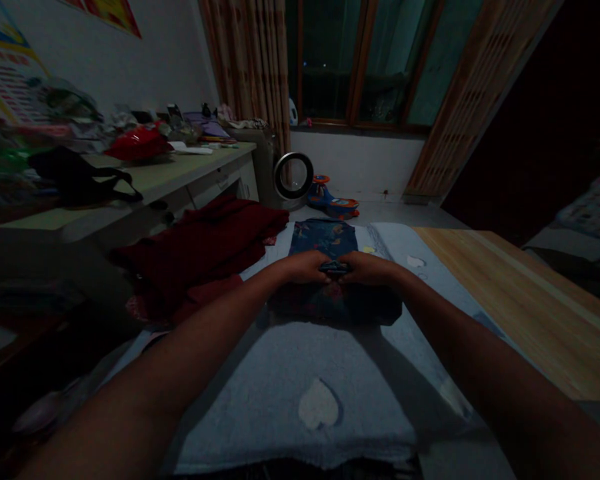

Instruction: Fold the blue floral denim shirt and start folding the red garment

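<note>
A dark blue patterned cloth garment (pixel 325 233) lies on a pale blue cover with heart shapes (pixel 260 387). Its near part is wider than its far part and hangs together in folds. My left hand (pixel 310 267) and my right hand (pixel 363 268) meet close together over its middle, fingers curled on a gathered fold of the fabric between them. The exact kind of garment cannot be made out in the dim light. Both forearms reach in from the bottom corners.
Dark red cloth (pixel 205 243) is heaped left of the garment. A cluttered desk (pixel 180 175) runs along the left wall, with a red bag (pixel 139 143) and a black bag (pixel 75 175). A wooden board (pixel 520 293) adjoins on the right. Beyond are a round-doored machine (pixel 277 197) and a blue-orange toy (pixel 333 201).
</note>
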Demonstrator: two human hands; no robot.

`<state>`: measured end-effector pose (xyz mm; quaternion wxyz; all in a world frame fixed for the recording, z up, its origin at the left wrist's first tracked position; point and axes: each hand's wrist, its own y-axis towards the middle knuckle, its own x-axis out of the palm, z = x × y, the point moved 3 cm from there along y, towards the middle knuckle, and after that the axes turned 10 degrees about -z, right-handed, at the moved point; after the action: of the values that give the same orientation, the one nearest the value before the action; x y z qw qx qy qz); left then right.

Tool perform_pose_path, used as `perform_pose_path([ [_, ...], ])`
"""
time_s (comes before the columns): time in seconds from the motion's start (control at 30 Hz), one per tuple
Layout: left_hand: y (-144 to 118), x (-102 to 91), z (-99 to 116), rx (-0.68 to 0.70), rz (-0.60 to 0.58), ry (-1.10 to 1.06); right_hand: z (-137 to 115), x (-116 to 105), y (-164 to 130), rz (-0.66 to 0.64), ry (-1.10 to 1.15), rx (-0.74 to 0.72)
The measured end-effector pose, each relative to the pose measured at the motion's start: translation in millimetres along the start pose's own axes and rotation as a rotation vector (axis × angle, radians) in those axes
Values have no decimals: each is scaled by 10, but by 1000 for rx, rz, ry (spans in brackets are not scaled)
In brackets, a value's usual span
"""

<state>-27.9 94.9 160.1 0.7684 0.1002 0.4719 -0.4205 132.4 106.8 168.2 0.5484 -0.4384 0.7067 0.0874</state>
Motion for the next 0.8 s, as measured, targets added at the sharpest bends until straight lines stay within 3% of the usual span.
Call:
perform_pose_path([
  [0.3, 442, -191, -482, -53, -25, -46, 388, -213, 511, -31, -144, 88],
  [0.43, 612, -208, -696, -81, -7, -28, 414, -171, 618, 82, -267, 211],
  [0.53, 726, -177, -846, -84, -7, -10, 359, -13, 583, 317, -341, 325],
  [0.63, 804, -151, -954, -59, 3, -28, 241, 240, 465, 670, -352, 358],
  [0.7, 839, -151, -1012, -66, 9, -27, 184, 462, 417, 746, -299, 346],
  [0.8, 891, -155, -1094, -105, 12, -5, 162, 776, 420, 712, -223, 305],
])
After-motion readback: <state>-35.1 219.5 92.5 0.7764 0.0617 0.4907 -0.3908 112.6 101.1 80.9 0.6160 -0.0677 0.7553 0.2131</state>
